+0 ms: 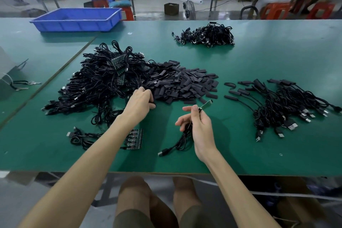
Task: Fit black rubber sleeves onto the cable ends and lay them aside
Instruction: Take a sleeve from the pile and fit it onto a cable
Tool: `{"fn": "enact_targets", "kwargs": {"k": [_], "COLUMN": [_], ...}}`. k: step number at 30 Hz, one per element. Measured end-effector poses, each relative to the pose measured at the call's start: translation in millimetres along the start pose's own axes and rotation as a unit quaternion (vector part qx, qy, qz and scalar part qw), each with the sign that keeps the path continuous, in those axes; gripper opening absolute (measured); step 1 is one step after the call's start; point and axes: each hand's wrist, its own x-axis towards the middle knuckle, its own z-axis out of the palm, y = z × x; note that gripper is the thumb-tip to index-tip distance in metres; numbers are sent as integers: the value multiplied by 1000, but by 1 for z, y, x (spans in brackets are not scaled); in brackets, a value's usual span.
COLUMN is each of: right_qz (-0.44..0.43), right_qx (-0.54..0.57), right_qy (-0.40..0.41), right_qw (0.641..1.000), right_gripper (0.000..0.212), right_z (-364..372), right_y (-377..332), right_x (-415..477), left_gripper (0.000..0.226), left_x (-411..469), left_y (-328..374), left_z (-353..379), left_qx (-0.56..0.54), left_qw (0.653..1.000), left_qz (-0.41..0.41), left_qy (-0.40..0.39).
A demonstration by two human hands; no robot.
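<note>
On our table lie a cable heap, a sleeve pile and sleeved cables. Our left hand curls at the pile's edge; we cannot tell whether it grips anything. Our right hand pinches a cable.

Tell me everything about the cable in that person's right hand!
The cable is thin, black and looks rubbery. It is coiled in loose loops that hang below the right hand, which pinches it near one end. That end, a small, flat, pale strip, sticks out past the thumb, tilted up to the right, with no sleeve on it. The other end, a plug, lies on the green table.
</note>
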Motion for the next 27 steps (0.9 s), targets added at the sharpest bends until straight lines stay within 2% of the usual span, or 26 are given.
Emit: {"fn": "enact_targets", "kwargs": {"k": [8,12,16,22,27], "right_qz": [2,-1,-5,-6,-8], "right_qx": [-2,2,-17,-115,-131], "right_qy": [-7,-27,-37,-65,-64], "right_qw": [1000,1000,999,991,989], "right_gripper": [42,53,50,44,35], "right_z": [2,2,2,7,10], "right_y": [-2,-5,-7,-8,-12], "right_x": [1,0,-1,-4,-7], "left_gripper": [20,16,15,21,24], "left_x": [-10,-25,-38,-49,-53], "left_y": [-2,10,29,42,42], "left_z": [-3,-8,-13,-15,-15], "left_qx": [-12,-166,-338,-324,-327], "left_qw": [999,985,940,936,929], "left_qz": [7,25,55,131,134], "left_qy": [46,33,12,42,110]}}
